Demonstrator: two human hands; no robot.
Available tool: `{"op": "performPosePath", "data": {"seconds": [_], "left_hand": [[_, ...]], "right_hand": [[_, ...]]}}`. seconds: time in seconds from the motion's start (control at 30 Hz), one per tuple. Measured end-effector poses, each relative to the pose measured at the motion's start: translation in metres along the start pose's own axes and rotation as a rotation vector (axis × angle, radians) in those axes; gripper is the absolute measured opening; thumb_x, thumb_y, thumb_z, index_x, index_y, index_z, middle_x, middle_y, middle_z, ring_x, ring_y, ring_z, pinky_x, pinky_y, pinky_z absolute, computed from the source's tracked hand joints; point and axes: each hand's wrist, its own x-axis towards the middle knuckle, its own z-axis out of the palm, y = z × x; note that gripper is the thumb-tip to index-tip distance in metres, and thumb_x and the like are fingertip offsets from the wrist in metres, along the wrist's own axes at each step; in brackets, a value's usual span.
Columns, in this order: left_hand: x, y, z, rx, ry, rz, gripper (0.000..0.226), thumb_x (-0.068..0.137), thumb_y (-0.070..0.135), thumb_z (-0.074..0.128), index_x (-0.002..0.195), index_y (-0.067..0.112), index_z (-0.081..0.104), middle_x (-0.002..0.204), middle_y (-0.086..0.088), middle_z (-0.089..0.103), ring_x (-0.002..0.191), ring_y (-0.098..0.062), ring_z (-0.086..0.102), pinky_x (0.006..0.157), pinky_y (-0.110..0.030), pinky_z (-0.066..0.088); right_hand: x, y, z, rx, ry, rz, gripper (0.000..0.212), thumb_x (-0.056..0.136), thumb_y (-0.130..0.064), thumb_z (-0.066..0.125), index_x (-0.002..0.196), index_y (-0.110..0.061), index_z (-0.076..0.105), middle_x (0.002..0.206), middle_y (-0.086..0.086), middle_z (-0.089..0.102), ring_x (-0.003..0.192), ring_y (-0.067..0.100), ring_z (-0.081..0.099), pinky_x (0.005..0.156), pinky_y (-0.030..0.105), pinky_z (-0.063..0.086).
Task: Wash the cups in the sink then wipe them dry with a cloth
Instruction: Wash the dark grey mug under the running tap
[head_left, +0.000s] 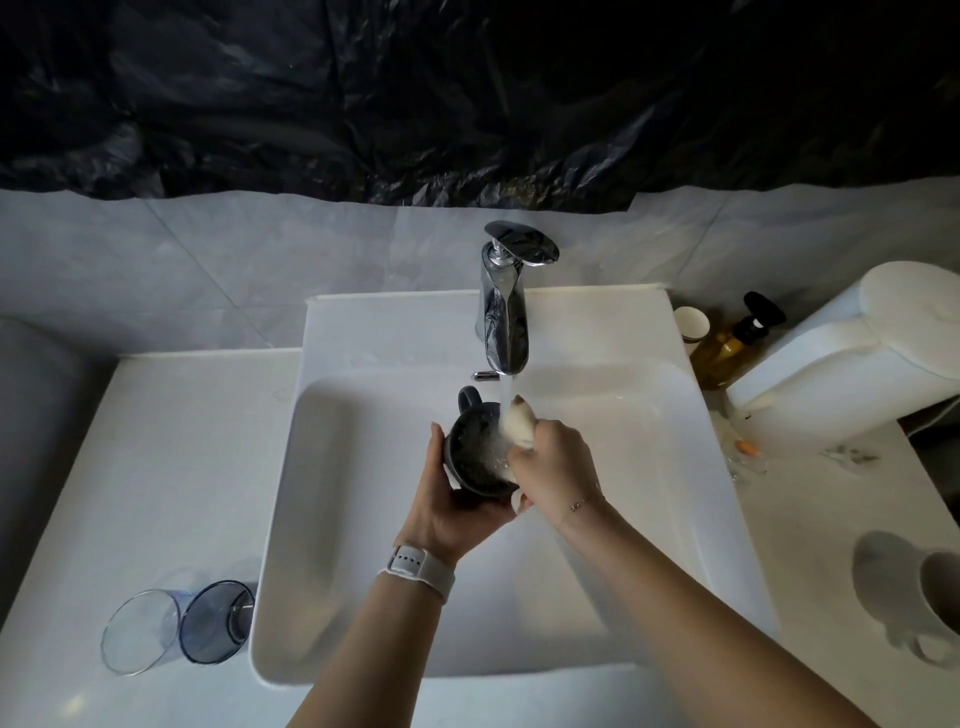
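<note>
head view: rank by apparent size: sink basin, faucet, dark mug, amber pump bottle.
1. sink basin, by far the largest
2. faucet
3. dark mug in the left hand and amber pump bottle: these two look alike. The mug is partly hidden by hands and nearer the camera, so unranked.

A mug (475, 447) is sitting over the sink (363, 519), under the tap (506, 306) — two tumblers (176, 629) are lying on the bench (156, 467) to the left, another mug (914, 592) standing to the right.
</note>
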Motion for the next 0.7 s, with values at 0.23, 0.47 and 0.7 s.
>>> {"op": "performPosePath", "data": {"seconds": [0.23, 0.47, 0.7], "left_hand": [[0.002, -0.006, -0.002, 0.226, -0.086, 0.124, 0.062, 0.09, 0.061, 0.046, 0.119, 0.011, 0.067, 0.124, -0.017, 0.065, 0.108, -0.037, 0.061, 0.093, -0.052, 0.041], [0.012, 0.006, 0.006, 0.497, 0.056, 0.353, 0.043, 0.091, 0.034, 0.065, 0.124, 0.006, 0.062, 0.119, -0.017, 0.067, 0.118, -0.035, 0.061, 0.111, -0.048, 0.04], [0.021, 0.013, 0.019, 0.808, 0.128, 0.471, 0.05, 0.073, 0.039, 0.079, 0.113, 0.01, 0.068, 0.119, -0.02, 0.069, 0.108, -0.039, 0.067, 0.094, -0.051, 0.053]], "right_hand": [[-0.009, 0.021, -0.017, 0.151, -0.176, 0.019, 0.008, 0.083, -0.012, 0.055, 0.087, -0.007, 0.059, 0.08, 0.013, 0.067, 0.064, 0.028, 0.069, 0.06, 0.034, 0.057], [-0.015, 0.06, -0.044, 0.288, -0.077, 0.074, 0.021, 0.089, -0.019, 0.063, 0.108, -0.012, 0.064, 0.093, 0.007, 0.064, 0.075, 0.009, 0.058, 0.043, 0.008, 0.042], [0.01, 0.056, -0.066, 0.517, -0.018, 0.1, 0.012, 0.089, -0.023, 0.064, 0.101, -0.019, 0.065, 0.094, 0.006, 0.067, 0.087, 0.021, 0.063, 0.055, 0.029, 0.05]]}}
